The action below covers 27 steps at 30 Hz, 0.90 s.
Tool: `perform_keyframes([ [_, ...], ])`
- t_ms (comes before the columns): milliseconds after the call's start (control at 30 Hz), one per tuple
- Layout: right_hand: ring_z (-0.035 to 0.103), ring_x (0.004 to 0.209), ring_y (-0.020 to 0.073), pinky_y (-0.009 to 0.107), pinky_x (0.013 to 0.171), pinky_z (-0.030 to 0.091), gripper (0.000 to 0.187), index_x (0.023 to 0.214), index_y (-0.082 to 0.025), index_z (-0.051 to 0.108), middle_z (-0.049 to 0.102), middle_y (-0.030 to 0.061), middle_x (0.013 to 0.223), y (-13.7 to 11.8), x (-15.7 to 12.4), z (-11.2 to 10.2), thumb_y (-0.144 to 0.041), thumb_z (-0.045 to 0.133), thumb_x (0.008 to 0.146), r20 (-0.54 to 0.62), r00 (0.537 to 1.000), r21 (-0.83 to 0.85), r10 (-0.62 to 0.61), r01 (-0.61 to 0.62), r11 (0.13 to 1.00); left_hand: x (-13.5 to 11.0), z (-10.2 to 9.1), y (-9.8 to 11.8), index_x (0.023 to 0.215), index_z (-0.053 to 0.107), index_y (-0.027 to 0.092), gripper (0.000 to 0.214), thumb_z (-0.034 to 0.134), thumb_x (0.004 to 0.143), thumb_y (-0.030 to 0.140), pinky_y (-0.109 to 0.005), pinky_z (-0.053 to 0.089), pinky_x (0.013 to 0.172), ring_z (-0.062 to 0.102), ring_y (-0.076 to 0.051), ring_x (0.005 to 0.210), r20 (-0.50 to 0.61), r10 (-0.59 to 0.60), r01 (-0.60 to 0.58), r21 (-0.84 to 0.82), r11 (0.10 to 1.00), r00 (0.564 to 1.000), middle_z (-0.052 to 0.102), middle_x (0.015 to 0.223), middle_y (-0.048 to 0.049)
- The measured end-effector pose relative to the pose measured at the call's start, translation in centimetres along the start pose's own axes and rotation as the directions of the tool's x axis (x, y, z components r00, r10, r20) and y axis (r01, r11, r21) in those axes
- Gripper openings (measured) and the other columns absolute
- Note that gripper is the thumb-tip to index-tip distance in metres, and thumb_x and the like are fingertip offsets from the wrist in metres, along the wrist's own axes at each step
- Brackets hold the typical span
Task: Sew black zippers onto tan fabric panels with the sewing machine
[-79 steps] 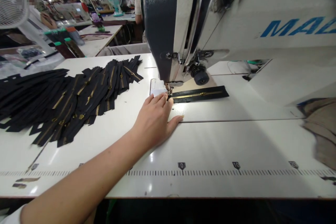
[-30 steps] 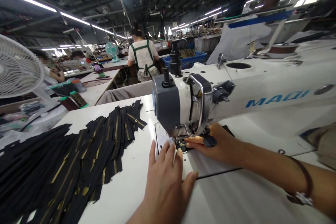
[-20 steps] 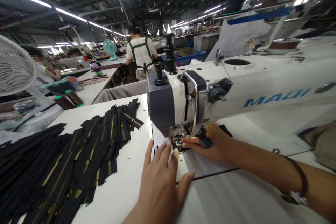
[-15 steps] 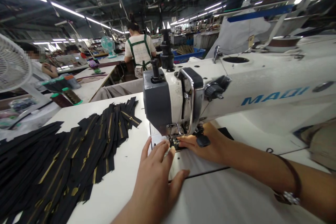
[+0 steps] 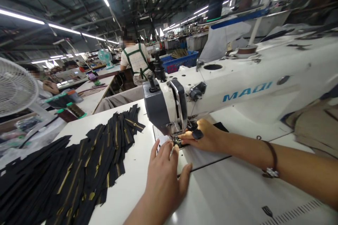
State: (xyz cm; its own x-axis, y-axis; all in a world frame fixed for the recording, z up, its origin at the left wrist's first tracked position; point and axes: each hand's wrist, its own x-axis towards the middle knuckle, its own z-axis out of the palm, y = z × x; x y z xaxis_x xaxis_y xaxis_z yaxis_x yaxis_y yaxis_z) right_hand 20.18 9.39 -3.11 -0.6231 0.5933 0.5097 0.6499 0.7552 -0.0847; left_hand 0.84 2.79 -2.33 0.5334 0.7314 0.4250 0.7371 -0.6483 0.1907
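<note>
At the presser foot [image 5: 175, 139] of a white sewing machine [image 5: 245, 88], both my hands rest on the bed. My left hand [image 5: 165, 172] lies palm down with its fingers apart, its fingertips at the left front of the foot. My right hand [image 5: 206, 135] is closed to the right of the foot, its thumb and fingers pressed together close to the needle area. A black fabric strip [image 5: 221, 126] sticks out behind this hand; the part within the fingers is hidden. A heap of black zippers [image 5: 105, 154] with gold teeth lies to the left.
A white fan [image 5: 17, 84] and thread cones [image 5: 75, 110] stand at the left. Beige fabric [image 5: 314, 126] lies on the right. Beyond the machine are a blue crate [image 5: 182, 61] and a co-worker [image 5: 136, 58] with green straps, back turned. A ruler scale [image 5: 293, 214] marks the front edge.
The view has shifted, so the machine sits further left and the ruler scale has come into sight. Both hands keep nearly the same place at the presser foot.
</note>
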Motion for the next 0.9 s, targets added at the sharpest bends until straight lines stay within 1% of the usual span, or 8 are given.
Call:
perform_keyframes([
  [133, 0.060, 0.059, 0.0140, 0.025, 0.052, 0.036, 0.020, 0.078, -0.018, 0.072, 0.068, 0.0024, 0.066, 0.1, 0.2, 0.1, -0.025, 0.056, 0.088, -0.019, 0.999, -0.035, -0.034, 0.033, 0.999, 0.1, 0.1, -0.3, 0.104, 0.060, 0.014, 0.028, 0.054, 0.082, 0.031, -0.056, 0.035, 0.105, 0.059, -0.030, 0.108, -0.038, 0.039, -0.039, 0.024, 0.999, 0.998, 0.063, 0.110, -0.0158],
  [233, 0.057, 0.055, 0.0131, 0.025, 0.050, 0.033, 0.023, 0.076, -0.018, 0.072, 0.066, 0.0019, 0.062, 0.1, 0.5, 0.0, -0.024, 0.054, 0.089, -0.017, 0.998, -0.078, -0.061, 0.060, 0.995, 0.3, 0.1, -0.5, 0.104, 0.060, 0.014, 0.029, 0.055, 0.081, 0.030, -0.056, 0.035, 0.105, 0.060, -0.030, 0.106, -0.046, 0.057, -0.056, 0.022, 0.998, 0.997, 0.064, 0.109, -0.0159],
  [367, 0.057, 0.055, 0.0130, 0.026, 0.051, 0.031, 0.025, 0.071, -0.018, 0.070, 0.066, 0.0016, 0.061, 0.1, 0.6, -0.1, -0.025, 0.054, 0.089, 0.007, 0.998, -0.090, -0.069, 0.070, 0.993, 0.6, -0.1, -0.5, 0.105, 0.061, 0.013, 0.030, 0.055, 0.081, 0.030, -0.056, 0.033, 0.106, 0.060, -0.030, 0.106, -0.015, 0.059, -0.058, 0.018, 0.998, 0.998, 0.064, 0.108, -0.0157],
  [467, 0.057, 0.058, 0.0142, 0.027, 0.053, 0.031, 0.030, 0.070, -0.017, 0.069, 0.067, 0.0035, 0.064, 0.3, 0.6, -0.1, -0.027, 0.050, 0.091, 0.029, 0.999, -0.092, -0.040, 0.043, 0.995, 0.8, -0.2, -0.5, 0.102, 0.061, 0.013, 0.029, 0.054, 0.081, 0.032, -0.055, 0.032, 0.107, 0.060, -0.030, 0.105, 0.003, 0.057, -0.058, 0.030, 0.998, 0.998, 0.064, 0.107, -0.0157],
  [600, 0.055, 0.058, 0.0149, 0.028, 0.052, 0.027, 0.032, 0.072, -0.017, 0.070, 0.066, 0.0043, 0.065, 0.6, 0.4, 0.1, -0.030, 0.049, 0.092, 0.049, 0.999, -0.091, -0.017, 0.021, 0.996, 1.1, -0.3, -0.6, 0.100, 0.062, 0.012, 0.029, 0.054, 0.083, 0.033, -0.054, 0.031, 0.107, 0.059, -0.029, 0.106, 0.029, 0.062, -0.063, 0.047, 0.997, 0.998, 0.064, 0.106, -0.0152],
  [667, 0.055, 0.059, 0.0148, 0.028, 0.052, 0.026, 0.032, 0.071, -0.017, 0.070, 0.066, 0.0041, 0.066, 0.6, 0.3, 0.1, -0.029, 0.048, 0.091, 0.052, 0.999, -0.087, -0.011, 0.015, 0.996, 1.2, -0.4, -0.6, 0.100, 0.062, 0.012, 0.029, 0.053, 0.084, 0.034, -0.054, 0.031, 0.107, 0.059, -0.029, 0.105, 0.048, 0.066, -0.069, 0.055, 0.996, 0.997, 0.064, 0.106, -0.0149],
  [800, 0.054, 0.060, 0.0148, 0.029, 0.052, 0.023, 0.026, 0.071, -0.019, 0.069, 0.066, 0.0027, 0.067, 0.7, 0.4, 0.0, -0.028, 0.052, 0.089, 0.050, 0.999, -0.106, -0.012, 0.017, 0.994, 1.4, -0.5, -0.5, 0.102, 0.063, 0.011, 0.032, 0.053, 0.084, 0.035, -0.054, 0.032, 0.105, 0.059, -0.029, 0.104, 0.067, 0.067, -0.072, 0.072, 0.995, 0.995, 0.064, 0.106, -0.0152],
  [900, 0.052, 0.059, 0.0140, 0.030, 0.051, 0.021, 0.031, 0.069, -0.019, 0.068, 0.063, 0.0018, 0.066, 0.7, 0.6, 0.1, -0.029, 0.049, 0.091, 0.025, 0.999, -0.119, -0.024, 0.027, 0.992, 1.5, -0.5, -0.6, 0.101, 0.063, 0.011, 0.033, 0.053, 0.084, 0.037, -0.055, 0.032, 0.105, 0.059, -0.030, 0.106, 0.068, 0.072, -0.078, 0.082, 0.994, 0.995, 0.064, 0.107, -0.0159],
])
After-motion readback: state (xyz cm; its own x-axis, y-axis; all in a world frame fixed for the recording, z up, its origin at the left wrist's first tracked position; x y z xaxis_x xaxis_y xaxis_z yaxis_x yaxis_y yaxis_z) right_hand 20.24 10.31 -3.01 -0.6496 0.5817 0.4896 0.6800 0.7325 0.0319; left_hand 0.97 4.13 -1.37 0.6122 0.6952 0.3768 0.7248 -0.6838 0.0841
